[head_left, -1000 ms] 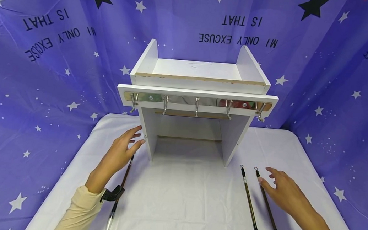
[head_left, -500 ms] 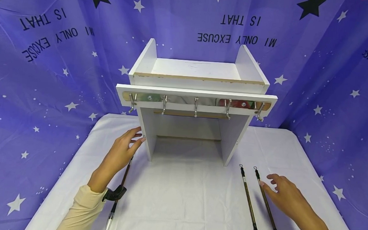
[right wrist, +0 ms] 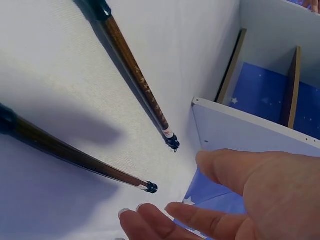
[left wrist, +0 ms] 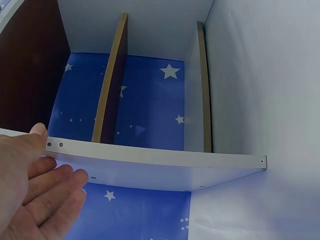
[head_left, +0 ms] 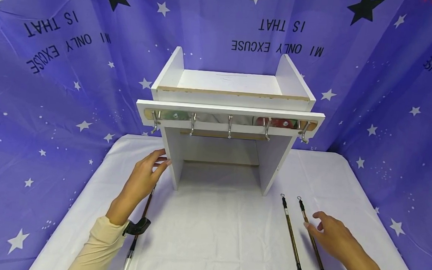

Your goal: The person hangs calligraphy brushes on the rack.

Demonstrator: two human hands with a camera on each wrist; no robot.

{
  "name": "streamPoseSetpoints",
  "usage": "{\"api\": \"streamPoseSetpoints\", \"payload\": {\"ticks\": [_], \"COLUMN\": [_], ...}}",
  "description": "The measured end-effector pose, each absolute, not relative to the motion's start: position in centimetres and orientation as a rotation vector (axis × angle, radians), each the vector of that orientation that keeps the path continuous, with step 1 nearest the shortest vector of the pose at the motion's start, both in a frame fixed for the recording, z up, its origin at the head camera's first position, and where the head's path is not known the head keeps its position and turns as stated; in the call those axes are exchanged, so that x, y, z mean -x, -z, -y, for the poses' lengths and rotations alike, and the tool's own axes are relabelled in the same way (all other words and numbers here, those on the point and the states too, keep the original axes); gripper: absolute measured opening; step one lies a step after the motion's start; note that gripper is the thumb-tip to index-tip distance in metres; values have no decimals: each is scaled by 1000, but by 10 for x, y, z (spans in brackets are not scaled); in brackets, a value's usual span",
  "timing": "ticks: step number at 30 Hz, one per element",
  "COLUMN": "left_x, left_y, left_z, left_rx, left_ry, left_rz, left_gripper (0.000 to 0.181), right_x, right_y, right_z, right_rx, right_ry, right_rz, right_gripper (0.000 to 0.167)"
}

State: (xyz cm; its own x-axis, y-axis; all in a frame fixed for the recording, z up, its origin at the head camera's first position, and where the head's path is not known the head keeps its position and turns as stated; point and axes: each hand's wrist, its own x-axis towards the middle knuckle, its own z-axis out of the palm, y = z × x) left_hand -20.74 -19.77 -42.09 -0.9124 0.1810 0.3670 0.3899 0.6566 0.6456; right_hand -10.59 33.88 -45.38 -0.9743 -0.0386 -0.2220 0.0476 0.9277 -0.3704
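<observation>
My left hand (head_left: 143, 178) is at the left side panel of a white shelf unit (head_left: 233, 98), thumb against its front edge and fingers along the outer face. In the left wrist view the thumb (left wrist: 37, 132) meets the panel's edge beside two small holes. My right hand (head_left: 336, 237) hovers near the outer right calligraphy brush (head_left: 315, 246), thumb and fingers apart and holding nothing. Another calligraphy brush (head_left: 293, 241) lies to its left; both have loops at their far ends. A third brush (head_left: 142, 213) lies partly hidden under my left wrist.
Across the shelf's front runs a rail (head_left: 213, 118) with several metal hooks (head_left: 230, 127). Everything rests on a white-covered table (head_left: 212, 239). A blue-purple curtain (head_left: 67, 112) with stars and lettering surrounds the back and sides.
My right hand has drawn back slightly toward me, baring more of the outer right brush. The left hand has come closer to the panel edge and its thumb now meets it. The shelf stays put.
</observation>
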Motion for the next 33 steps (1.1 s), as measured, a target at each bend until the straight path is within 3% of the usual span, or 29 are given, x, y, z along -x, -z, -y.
{"api": "streamPoseSetpoints", "payload": {"ticks": [8,33], "left_x": [209,212], "left_y": [420,423], "left_z": [195,193], "left_rx": [450,418], "left_ry": [1093,1129], "left_rz": [2584,2554], "left_gripper": [35,32], "right_x": [103,98], "right_y": [460,478], "right_z": [-339,-337], "right_rx": [3,0], "right_ry": [571,593], "right_rz": [-2865,-2829], "right_gripper": [54,53]}}
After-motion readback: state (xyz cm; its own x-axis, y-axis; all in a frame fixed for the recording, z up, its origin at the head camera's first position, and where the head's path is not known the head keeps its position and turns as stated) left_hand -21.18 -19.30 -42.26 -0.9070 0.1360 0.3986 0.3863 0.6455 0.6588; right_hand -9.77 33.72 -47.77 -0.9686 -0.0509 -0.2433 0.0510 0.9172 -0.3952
